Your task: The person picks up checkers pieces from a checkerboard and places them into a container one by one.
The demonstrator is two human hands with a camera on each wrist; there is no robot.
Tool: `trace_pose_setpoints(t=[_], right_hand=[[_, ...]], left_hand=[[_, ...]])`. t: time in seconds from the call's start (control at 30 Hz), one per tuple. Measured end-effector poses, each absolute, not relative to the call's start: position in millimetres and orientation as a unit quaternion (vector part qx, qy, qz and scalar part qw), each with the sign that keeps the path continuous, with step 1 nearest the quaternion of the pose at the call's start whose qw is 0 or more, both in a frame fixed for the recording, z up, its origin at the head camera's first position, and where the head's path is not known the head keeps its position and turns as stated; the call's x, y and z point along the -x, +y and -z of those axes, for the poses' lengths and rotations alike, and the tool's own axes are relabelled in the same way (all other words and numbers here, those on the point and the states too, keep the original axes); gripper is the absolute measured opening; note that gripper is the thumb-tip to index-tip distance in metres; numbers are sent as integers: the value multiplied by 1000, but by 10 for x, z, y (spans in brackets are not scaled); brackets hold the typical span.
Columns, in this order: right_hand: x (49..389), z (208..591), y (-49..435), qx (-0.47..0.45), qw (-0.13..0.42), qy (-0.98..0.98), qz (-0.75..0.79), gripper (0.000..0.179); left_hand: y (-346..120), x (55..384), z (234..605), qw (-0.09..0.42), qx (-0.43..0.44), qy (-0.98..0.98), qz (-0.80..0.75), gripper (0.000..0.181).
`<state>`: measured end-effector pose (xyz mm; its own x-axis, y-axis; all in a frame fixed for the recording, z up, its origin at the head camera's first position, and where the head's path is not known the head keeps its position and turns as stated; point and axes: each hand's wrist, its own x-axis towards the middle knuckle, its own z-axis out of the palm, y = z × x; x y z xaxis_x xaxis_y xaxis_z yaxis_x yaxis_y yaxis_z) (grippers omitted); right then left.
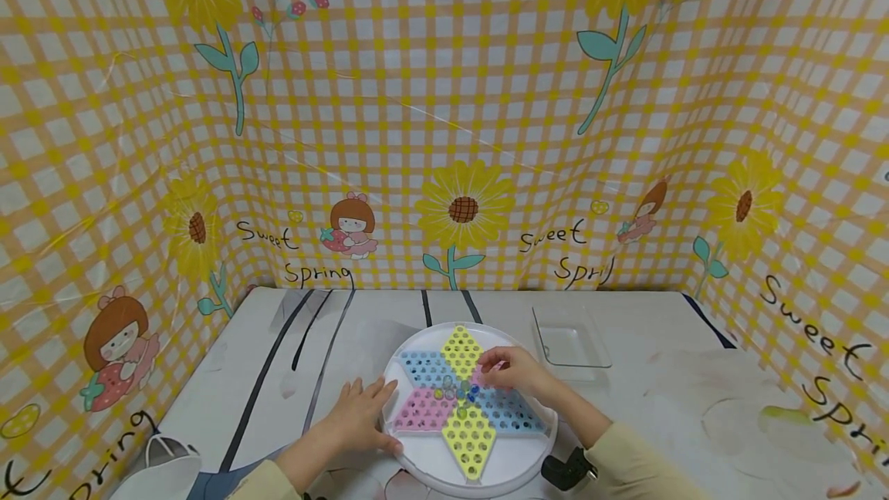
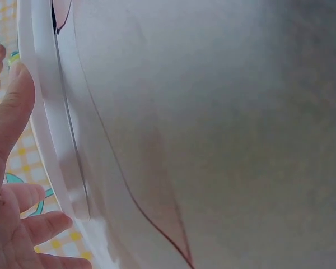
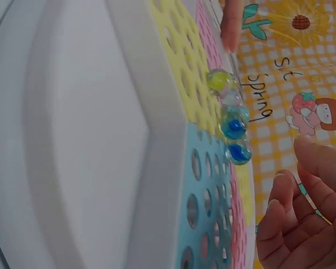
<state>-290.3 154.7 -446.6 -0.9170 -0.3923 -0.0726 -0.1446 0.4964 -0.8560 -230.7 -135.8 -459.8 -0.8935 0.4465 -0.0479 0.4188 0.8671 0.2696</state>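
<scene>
A round white Chinese checkers board (image 1: 510,469) carries a star of yellow, pink and blue perforated sections. Several glass marbles (image 1: 461,390), some clear, some with blue or yellow-green cores, cluster at the star's middle. In the right wrist view, blue-cored marbles (image 3: 235,126) stand up from the surface. My right hand (image 1: 517,370) hovers over the upper right part of the star, its fingers loosely bent. Between its thumb and fingertips (image 3: 275,207) a gap shows, with no marble in it. Beside the left rim, my left hand (image 1: 357,415) spreads its fingers, thumb (image 2: 19,95) along the rim.
A clear glass dish (image 1: 572,342) stands behind the board to the right. At the near left lies a white object (image 1: 163,465) with a dark-edged opening. A checkered cloth (image 1: 451,99) with sunflowers walls in the white table (image 1: 660,330) at the back and both sides.
</scene>
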Motion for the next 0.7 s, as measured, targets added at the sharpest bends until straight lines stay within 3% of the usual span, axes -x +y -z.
trace_pose_setpoints(t=[0.7], right_hand=[[2853, 4649, 1430, 207, 126, 882, 403, 22]], left_hand=[[-1355, 2302, 4605, 63, -221, 964, -130, 98]])
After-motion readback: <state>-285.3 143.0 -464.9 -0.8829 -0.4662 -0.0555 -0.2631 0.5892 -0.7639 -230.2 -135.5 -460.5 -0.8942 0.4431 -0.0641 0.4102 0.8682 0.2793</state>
